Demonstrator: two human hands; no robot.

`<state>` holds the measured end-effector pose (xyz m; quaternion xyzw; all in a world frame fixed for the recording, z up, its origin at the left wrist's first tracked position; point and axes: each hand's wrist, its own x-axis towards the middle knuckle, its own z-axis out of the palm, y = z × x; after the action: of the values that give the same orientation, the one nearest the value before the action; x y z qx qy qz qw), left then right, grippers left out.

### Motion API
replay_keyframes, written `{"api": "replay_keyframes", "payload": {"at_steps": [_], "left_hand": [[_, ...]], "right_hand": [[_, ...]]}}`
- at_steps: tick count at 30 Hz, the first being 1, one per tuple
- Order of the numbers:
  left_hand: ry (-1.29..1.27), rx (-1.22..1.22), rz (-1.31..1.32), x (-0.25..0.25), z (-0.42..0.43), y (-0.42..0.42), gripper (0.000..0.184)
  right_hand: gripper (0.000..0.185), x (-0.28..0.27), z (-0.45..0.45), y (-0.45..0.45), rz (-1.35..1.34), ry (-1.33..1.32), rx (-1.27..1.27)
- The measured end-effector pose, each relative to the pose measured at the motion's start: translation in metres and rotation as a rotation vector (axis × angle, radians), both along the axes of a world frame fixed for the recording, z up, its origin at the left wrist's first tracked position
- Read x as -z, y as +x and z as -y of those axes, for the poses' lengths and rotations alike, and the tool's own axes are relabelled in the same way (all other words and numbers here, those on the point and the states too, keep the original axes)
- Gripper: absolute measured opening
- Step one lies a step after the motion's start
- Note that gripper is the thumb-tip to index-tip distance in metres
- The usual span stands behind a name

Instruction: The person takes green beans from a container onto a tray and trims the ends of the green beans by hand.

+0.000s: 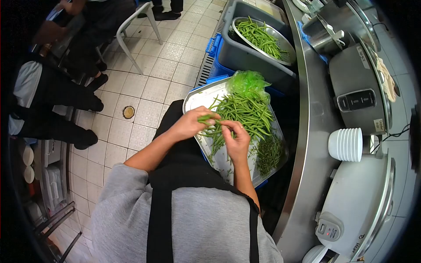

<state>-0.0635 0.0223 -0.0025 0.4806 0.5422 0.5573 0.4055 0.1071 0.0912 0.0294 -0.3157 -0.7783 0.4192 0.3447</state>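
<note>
Over the near left part of a metal tray (222, 167), my left hand (193, 124) is closed round a few green beans (204, 118). My right hand (237, 139) is beside it, its thumb and fingertips pinched at the ends of those beans. A large pile of green beans (245, 111) lies on the tray beyond my hands. At the tray's far end is a green plastic bag (247, 82). A heap of small trimmed bits (269, 154) sits at the tray's right side.
Beyond the tray, a grey tub (230, 50) holds a metal colander (287, 53) of beans. On the right, a steel counter (302, 171) bears stacked white bowls (345, 144) and cookers (359, 87). A white chair (151, 26) and other people's legs (66, 94) are at the left.
</note>
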Motion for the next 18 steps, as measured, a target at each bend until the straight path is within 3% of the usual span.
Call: {"api": "replay_keyframes", "payload": {"at_steps": [1, 3, 9, 13, 14, 17, 18], "left_hand": [[0.129, 0.059, -0.063, -0.003, -0.004, 0.010, 0.023], [0.096, 0.126, -0.137, -0.010, -0.008, 0.025, 0.023], [0.054, 0.181, -0.326, -0.019, -0.012, 0.044, 0.023], [-0.014, 0.287, -0.344, -0.018, -0.008, 0.051, 0.024], [-0.063, 0.317, -0.334, -0.021, -0.007, 0.055, 0.024], [-0.137, 0.525, -0.271, -0.019, -0.004, 0.069, 0.025], [-0.220, 0.471, -0.156, -0.020, -0.003, 0.070, 0.023]], "right_hand": [[0.014, 0.005, -0.002, 0.008, -0.113, -0.129, 0.014], [0.014, 0.002, 0.001, 0.022, -0.285, -0.388, 0.037], [0.019, -0.014, 0.008, 0.057, 0.217, 0.351, 0.159], [0.016, -0.005, 0.012, 0.066, 0.324, 0.497, 0.193], [0.008, 0.002, 0.010, 0.067, 0.251, 0.502, 0.215], [0.008, 0.020, -0.003, 0.081, -0.428, -0.465, 0.305], [0.013, 0.017, -0.009, 0.084, -0.488, -0.445, 0.311]]}}
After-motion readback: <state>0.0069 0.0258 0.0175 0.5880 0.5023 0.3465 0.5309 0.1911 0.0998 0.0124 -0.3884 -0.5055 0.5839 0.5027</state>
